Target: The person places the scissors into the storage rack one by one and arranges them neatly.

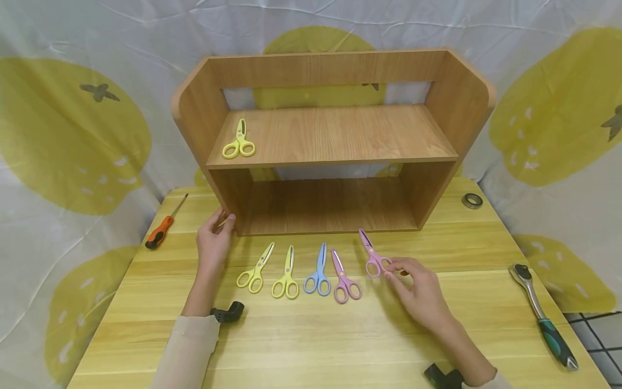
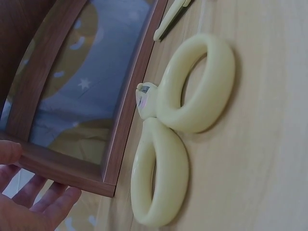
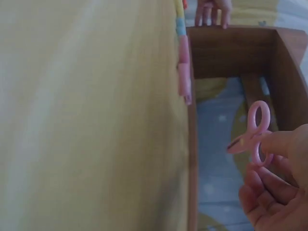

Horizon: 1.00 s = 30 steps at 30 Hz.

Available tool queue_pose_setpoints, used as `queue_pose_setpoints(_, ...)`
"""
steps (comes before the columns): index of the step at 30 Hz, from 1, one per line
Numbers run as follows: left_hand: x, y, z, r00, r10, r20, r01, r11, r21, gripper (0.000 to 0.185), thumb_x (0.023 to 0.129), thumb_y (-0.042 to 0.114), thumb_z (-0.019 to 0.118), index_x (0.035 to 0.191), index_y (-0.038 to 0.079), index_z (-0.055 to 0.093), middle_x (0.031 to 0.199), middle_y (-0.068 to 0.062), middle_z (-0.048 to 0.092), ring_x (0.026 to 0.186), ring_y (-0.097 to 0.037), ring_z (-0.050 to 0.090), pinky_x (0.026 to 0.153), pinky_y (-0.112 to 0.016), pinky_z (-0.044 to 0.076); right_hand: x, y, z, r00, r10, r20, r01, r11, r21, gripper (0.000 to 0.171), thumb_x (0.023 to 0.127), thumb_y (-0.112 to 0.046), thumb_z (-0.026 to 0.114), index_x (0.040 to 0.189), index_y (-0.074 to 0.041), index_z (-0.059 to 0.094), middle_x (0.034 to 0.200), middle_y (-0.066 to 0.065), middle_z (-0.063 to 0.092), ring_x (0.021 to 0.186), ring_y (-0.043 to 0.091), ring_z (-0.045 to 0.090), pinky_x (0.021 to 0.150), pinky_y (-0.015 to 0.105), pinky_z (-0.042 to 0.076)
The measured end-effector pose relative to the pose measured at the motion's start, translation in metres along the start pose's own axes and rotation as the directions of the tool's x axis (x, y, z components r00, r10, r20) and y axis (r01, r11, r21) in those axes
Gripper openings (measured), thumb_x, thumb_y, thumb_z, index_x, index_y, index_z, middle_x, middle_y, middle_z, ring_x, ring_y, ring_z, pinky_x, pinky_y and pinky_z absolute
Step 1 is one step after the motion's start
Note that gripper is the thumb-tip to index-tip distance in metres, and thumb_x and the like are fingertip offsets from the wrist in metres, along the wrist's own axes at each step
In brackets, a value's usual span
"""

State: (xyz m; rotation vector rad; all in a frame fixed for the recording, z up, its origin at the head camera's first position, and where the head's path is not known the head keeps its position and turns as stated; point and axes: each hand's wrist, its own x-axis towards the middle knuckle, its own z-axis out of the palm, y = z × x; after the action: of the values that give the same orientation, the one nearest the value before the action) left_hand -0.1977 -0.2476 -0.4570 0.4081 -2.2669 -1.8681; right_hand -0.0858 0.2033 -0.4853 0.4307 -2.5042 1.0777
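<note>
Head view: right hand (image 1: 420,292) pinching handle loops of pink scissors (image 1: 373,255), fingers curled round them, blades lifted off yellow table (image 1: 340,335), just right of the row: two yellow-green, blue scissors (image 1: 318,271), another pink pair. Left hand (image 1: 215,237) resting relaxed fingers against lower left corner of wooden shelf (image 1: 335,140), holding nothing. Yellow scissors (image 1: 239,142) on upper shelf.

Blades of pale yellow scissors (image 2: 180,125) cut off by the left wrist view's top edge. Left hand (image 2: 29,204) cropped at the bottom left corner. Right wrist view blurred throughout; row of scissors (image 3: 183,57) only colored smears.
</note>
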Motion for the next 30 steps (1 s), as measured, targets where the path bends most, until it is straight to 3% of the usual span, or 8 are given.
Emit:
queue_pose_setpoints(10, -0.002, 0.001, -0.001, 1.000, 0.022, 0.021, -0.023, 1.000, 0.003, 0.051, 0.105, 0.032, 0.061, 0.154, 0.026, 0.048, 0.154, -0.006, 0.054, 0.137, -0.026, 0.058, 0.111, -0.039, 0.054, 0.026, -0.037, -0.026, 0.985, -0.122, -0.124, 0.128, 0.991, 0.038, 0.025, 0.081, 0.000, 0.085, 0.099, -0.014, 0.076, 0.109, 0.000, 0.077, 0.101, 0.019, 0.072, 0.091, 0.008, 0.052)
queue_pose_setpoints(18, 0.000, 0.000, -0.004, 0.999, -0.007, 0.042, 0.007, 1.000, 0.006, 0.053, 0.106, 0.031, 0.059, 0.157, 0.025, 0.044, 0.159, -0.004, 0.049, 0.140, -0.025, 0.055, 0.113, -0.038, 0.052, 0.046, -0.070, -0.041, 0.951, -0.236, -0.198, 0.261, 0.959, 0.113, 0.029, 0.076, 0.003, 0.087, 0.096, -0.016, 0.076, 0.108, 0.000, 0.076, 0.104, 0.013, 0.071, 0.098, 0.011, 0.053)
queue_pose_setpoints(24, 0.002, 0.000, -0.004, 0.999, -0.009, 0.043, 0.009, 1.000, -0.012, 0.053, 0.106, 0.030, 0.059, 0.157, 0.023, 0.044, 0.160, -0.005, 0.047, 0.140, -0.027, 0.054, 0.113, -0.039, 0.052, 0.072, -0.094, -0.050, 0.916, -0.313, -0.251, 0.356, 0.923, 0.148, 0.013, 0.086, -0.014, 0.085, 0.094, -0.010, 0.077, 0.106, 0.007, 0.075, 0.103, 0.020, 0.071, 0.096, 0.014, 0.054)
queue_pose_setpoints(27, 0.002, -0.001, -0.003, 0.999, 0.000, 0.039, 0.001, 1.000, -0.007, 0.052, 0.106, 0.032, 0.060, 0.156, 0.024, 0.046, 0.158, -0.006, 0.050, 0.139, -0.027, 0.056, 0.112, -0.039, 0.052, 0.089, -0.102, -0.051, 0.898, -0.350, -0.265, 0.396, 0.907, 0.144, 0.018, 0.091, -0.027, 0.082, 0.094, -0.009, 0.077, 0.105, 0.007, 0.075, 0.103, 0.022, 0.071, 0.095, 0.014, 0.054)
queue_pose_setpoints(30, 0.000, -0.002, -0.003, 0.999, 0.010, 0.037, -0.010, 1.000, 0.000, 0.053, 0.106, 0.033, 0.060, 0.155, 0.023, 0.047, 0.157, -0.007, 0.051, 0.138, -0.027, 0.057, 0.112, -0.039, 0.053, 0.109, -0.109, -0.049, 0.884, -0.382, -0.271, 0.430, 0.891, 0.144, 0.017, 0.090, -0.024, 0.083, 0.094, -0.008, 0.078, 0.104, 0.008, 0.075, 0.103, 0.024, 0.072, 0.094, 0.015, 0.054)
